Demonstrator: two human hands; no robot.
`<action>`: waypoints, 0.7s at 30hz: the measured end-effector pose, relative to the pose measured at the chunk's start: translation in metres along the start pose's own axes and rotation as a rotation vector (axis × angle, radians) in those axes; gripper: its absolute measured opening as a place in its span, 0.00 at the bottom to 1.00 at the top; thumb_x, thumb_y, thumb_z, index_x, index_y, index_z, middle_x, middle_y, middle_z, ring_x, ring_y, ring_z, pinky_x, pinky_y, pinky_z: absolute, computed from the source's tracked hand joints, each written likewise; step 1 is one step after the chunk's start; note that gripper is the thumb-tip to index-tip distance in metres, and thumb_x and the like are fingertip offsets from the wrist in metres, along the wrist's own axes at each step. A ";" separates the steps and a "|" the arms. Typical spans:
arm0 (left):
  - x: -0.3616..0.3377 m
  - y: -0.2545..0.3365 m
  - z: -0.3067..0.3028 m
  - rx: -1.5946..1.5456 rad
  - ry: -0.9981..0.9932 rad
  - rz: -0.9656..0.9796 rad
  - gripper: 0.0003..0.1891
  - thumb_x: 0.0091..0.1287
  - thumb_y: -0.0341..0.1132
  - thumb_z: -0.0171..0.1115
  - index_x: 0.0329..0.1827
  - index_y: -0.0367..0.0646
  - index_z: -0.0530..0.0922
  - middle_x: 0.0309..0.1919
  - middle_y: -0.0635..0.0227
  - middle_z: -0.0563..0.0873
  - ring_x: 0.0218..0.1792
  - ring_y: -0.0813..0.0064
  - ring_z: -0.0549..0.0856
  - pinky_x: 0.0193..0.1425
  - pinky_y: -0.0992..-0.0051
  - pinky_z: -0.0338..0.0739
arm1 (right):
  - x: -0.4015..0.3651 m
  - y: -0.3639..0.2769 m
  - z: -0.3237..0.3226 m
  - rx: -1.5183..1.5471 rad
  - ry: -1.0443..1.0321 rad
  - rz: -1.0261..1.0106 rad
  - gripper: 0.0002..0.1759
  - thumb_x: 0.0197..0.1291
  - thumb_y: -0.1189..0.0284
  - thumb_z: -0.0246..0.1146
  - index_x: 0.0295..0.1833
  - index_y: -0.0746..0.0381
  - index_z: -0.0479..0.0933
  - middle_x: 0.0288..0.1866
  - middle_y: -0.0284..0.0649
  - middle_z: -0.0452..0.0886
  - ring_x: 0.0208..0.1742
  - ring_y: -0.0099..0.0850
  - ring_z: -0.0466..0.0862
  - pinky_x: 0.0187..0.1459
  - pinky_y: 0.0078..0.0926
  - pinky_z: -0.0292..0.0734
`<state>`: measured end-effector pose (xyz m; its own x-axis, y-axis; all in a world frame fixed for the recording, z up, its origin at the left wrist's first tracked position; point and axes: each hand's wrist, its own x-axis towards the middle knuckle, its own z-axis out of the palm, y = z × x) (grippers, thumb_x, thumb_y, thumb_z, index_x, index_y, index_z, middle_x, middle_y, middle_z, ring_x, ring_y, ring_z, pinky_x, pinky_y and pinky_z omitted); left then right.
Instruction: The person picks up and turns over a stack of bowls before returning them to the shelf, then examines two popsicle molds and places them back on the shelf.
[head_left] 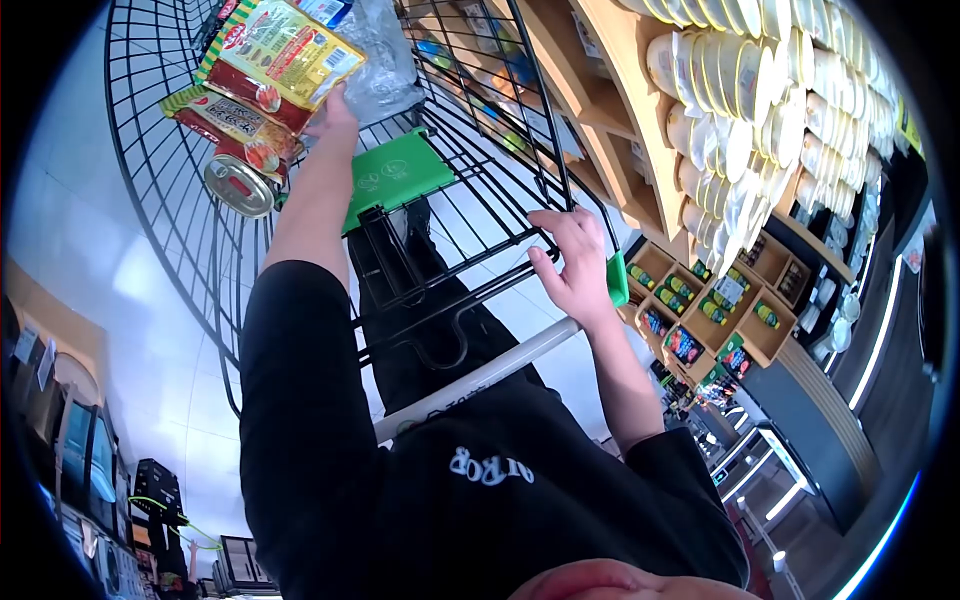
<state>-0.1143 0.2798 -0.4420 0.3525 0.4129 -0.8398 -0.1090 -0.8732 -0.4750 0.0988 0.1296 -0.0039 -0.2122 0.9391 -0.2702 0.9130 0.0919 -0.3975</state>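
My left hand (335, 112) reaches into the black wire shopping cart (165, 100) and grips the lower right edge of a yellow and red food packet (285, 60); its fingers are partly hidden. Below that packet lies a similar red and yellow packet (230, 120). A tin can (240, 187) with a pull-ring lid sits near my left forearm. Clear plastic packaging (380, 60) is just right of my left hand. My right hand (578, 255) is at the cart's near right corner, fingers bent and thumb apart, holding nothing, close to the wire frame.
A green plastic flap (400, 175) is fixed to the cart, and its grey handle bar (480, 382) crosses before my body. On the right stand wooden shelves (610, 100) with stacked pale bowls (710, 75) and cubbies of green-labelled bottles (715, 305). Shelving with goods lines the lower left.
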 end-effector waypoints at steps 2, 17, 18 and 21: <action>0.001 -0.001 -0.001 -0.014 0.002 -0.001 0.40 0.52 0.45 0.69 0.71 0.52 0.65 0.70 0.74 0.67 0.72 0.60 0.61 0.73 0.52 0.51 | -0.001 0.001 0.000 0.006 0.006 0.007 0.16 0.56 0.65 0.63 0.47 0.62 0.78 0.45 0.39 0.82 0.48 0.40 0.76 0.63 0.45 0.63; -0.048 -0.027 0.030 -0.724 0.257 -0.208 0.17 0.69 0.35 0.51 0.58 0.47 0.78 0.57 0.64 0.79 0.59 0.50 0.75 0.63 0.48 0.65 | -0.006 0.000 -0.002 0.018 0.044 0.027 0.15 0.59 0.64 0.61 0.46 0.63 0.79 0.46 0.41 0.82 0.48 0.41 0.75 0.62 0.38 0.63; -0.059 -0.034 0.028 -0.763 0.244 -0.197 0.16 0.69 0.35 0.51 0.58 0.47 0.78 0.58 0.64 0.78 0.60 0.48 0.74 0.63 0.47 0.66 | -0.005 -0.001 -0.003 0.022 0.049 0.024 0.15 0.59 0.64 0.61 0.46 0.63 0.79 0.46 0.41 0.82 0.48 0.41 0.75 0.61 0.39 0.63; -0.085 -0.046 0.025 -0.814 0.246 -0.120 0.16 0.68 0.36 0.52 0.58 0.47 0.78 0.59 0.64 0.77 0.62 0.43 0.73 0.61 0.44 0.68 | -0.007 -0.003 -0.002 0.030 0.076 0.020 0.15 0.59 0.63 0.62 0.45 0.62 0.79 0.43 0.41 0.82 0.47 0.41 0.75 0.61 0.39 0.64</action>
<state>-0.1624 0.2907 -0.3552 0.5204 0.5285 -0.6707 0.6099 -0.7798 -0.1412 0.0987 0.1233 0.0011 -0.1663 0.9632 -0.2113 0.9058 0.0646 -0.4188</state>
